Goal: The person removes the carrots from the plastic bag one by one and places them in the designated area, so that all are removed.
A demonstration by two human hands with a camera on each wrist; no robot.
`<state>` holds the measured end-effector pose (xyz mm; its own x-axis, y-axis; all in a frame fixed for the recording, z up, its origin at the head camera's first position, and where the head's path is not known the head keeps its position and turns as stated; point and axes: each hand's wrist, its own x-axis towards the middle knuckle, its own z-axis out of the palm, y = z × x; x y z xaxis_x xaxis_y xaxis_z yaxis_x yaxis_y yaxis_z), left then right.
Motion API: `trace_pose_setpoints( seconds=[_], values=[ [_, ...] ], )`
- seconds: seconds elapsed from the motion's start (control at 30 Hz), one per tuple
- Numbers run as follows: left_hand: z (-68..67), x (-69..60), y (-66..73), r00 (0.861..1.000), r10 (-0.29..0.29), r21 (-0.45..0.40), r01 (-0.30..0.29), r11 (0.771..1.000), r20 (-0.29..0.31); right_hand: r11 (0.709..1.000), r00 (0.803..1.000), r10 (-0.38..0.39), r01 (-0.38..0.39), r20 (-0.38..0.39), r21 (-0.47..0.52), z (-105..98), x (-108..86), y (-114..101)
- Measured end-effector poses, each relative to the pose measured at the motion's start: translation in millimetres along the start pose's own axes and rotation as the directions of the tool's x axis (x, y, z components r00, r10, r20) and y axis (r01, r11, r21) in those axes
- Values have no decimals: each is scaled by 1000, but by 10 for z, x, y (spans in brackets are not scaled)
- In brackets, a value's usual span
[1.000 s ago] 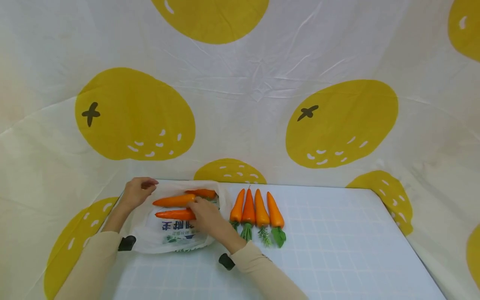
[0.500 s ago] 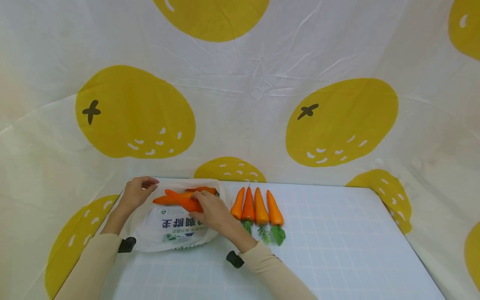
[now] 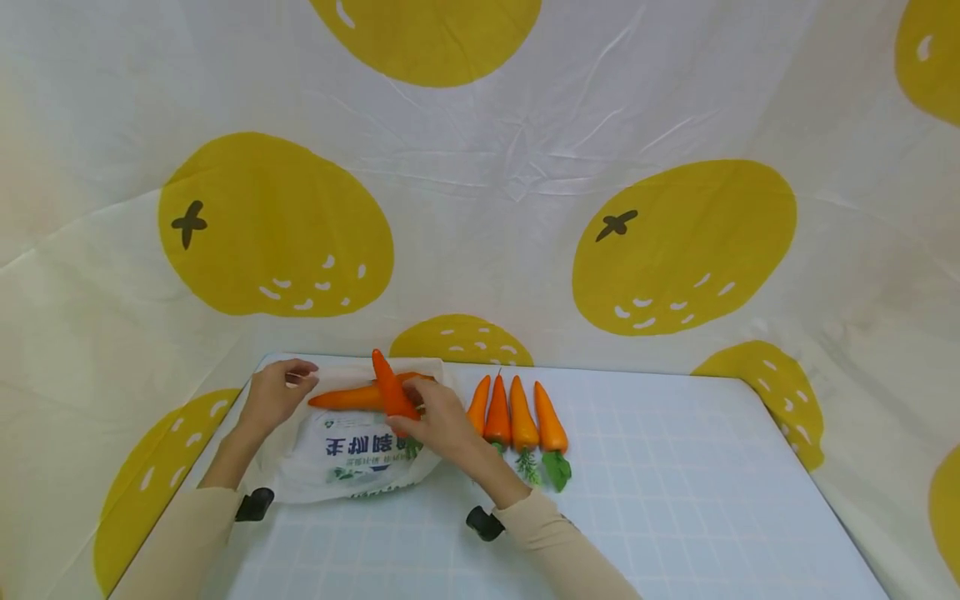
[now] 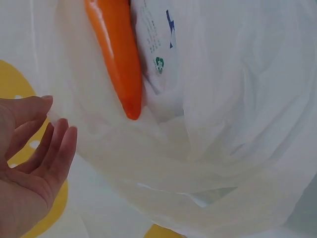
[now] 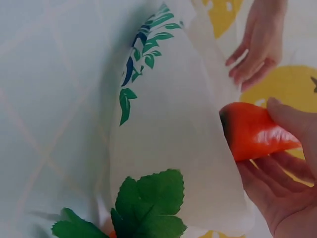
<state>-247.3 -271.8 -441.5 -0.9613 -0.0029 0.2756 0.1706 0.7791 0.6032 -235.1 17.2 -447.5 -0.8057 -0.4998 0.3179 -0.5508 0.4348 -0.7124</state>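
Observation:
My right hand [image 3: 442, 425] grips a red-orange carrot [image 3: 392, 387], thumb on one side and fingers on the other. Its tip points up and away, above a white plastic bag [image 3: 300, 471] with printed lettering. The right wrist view shows the thick end of this carrot [image 5: 255, 131] beside the bag. On the bag lies an orange carrot [image 3: 341, 399], partly behind the held one; another is mostly hidden by my right hand. My left hand [image 3: 272, 396] hovers by the bag's left edge. In the left wrist view, its loosely bent fingers [image 4: 62, 151] hold nothing.
Right of the bag, several carrots [image 3: 522, 421] lie side by side, tips away from me, with green tops [image 3: 557, 471] toward me. They rest on a pale blue checked table [image 3: 675, 492]. A white cloth [image 3: 480, 242] with yellow fruit prints hangs behind.
My right hand has picked the red-orange carrot up from the bag and moved slightly right. The carrot's tip has swung from pointing left to pointing up. The left hand has barely moved.

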Motion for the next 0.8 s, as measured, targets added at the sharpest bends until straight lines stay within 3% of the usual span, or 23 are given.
trace_pose_setpoints(
  seconds=[0.2,0.4,0.63,0.8],
  values=[
    [20,-81,-14,1000,-17,-14,17,1000,-7,984,996,73,-63,-49,169,-43,-31,48],
    [64,-160,-15,999,-4,-4,4,1000,-41,945,984,161,-130,-79,299,-96,-66,104],
    [100,-280,31,998,-8,-16,8,1000,-65,885,954,288,-232,-82,403,-194,-98,129],
    [127,-372,76,998,-6,-52,2,999,-70,840,921,374,-288,-106,459,-272,-122,144]
  ],
)
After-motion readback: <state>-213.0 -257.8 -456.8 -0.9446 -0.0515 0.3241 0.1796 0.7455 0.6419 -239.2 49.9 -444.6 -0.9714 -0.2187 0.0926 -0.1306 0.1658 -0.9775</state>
